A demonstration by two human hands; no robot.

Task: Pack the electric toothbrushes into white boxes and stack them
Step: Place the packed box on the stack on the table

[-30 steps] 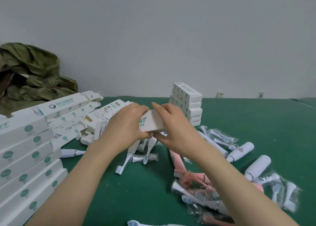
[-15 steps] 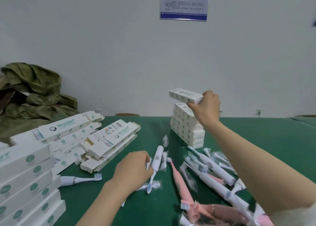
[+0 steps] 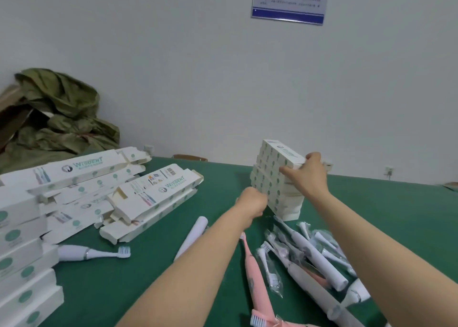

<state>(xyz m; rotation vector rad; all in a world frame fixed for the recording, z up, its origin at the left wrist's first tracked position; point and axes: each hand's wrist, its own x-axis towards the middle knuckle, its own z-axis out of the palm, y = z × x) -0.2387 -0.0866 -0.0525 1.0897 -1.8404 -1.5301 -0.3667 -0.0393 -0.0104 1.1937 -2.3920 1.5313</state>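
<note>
A stack of packed white boxes (image 3: 271,193) stands on the green table (image 3: 401,215) at the middle back. The top white box (image 3: 281,152) lies on this stack, and my right hand (image 3: 309,175) grips its near end. My left hand (image 3: 251,202) is curled into a fist and presses against the stack's lower left side; I see nothing in it. Loose electric toothbrushes lie in front: a pink one (image 3: 255,274), a white handle (image 3: 192,236) under my left forearm, and a white one with a brush head (image 3: 91,253) to the left.
A heap of bagged brush heads and handles (image 3: 312,257) lies under my right arm. Open unfilled cartons (image 3: 153,197) are piled at the left, with closed boxes (image 3: 22,264) stacked along the left edge. An olive cloth (image 3: 62,118) sits in the back left corner.
My right hand has set the box it carried down onto the stack. My left hand has left the toothbrushes and moved forward against the stack's side.
</note>
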